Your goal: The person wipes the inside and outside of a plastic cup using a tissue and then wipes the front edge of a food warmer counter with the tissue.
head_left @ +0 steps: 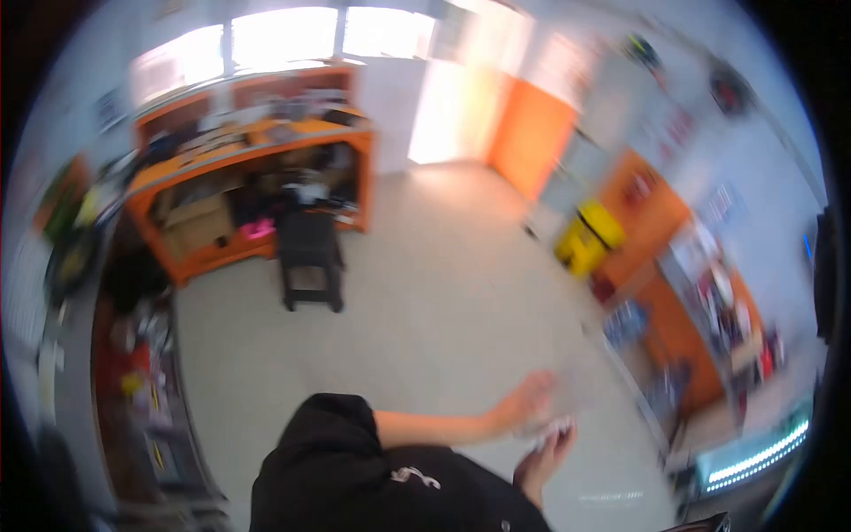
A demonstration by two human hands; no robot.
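Observation:
My left hand (525, 401) reaches across in front of my black shirt, at the lower right of the head view. Motion smears its fingers, so their pose is unclear. Just below it, my right hand (545, 454) is closed around a small white thing (557, 427), too blurred to name. The two hands are close together over the pale floor. A faint, see-through smear shows beside the left fingers, and I cannot make out what it is.
An orange workbench (257, 137) with tools stands under the windows, a black stool (308, 244) before it. At the right are a yellow bin (587, 239), water bottles (626, 323), a cluttered counter and a lit case (753, 461). Low shelves (146, 381) line the left.

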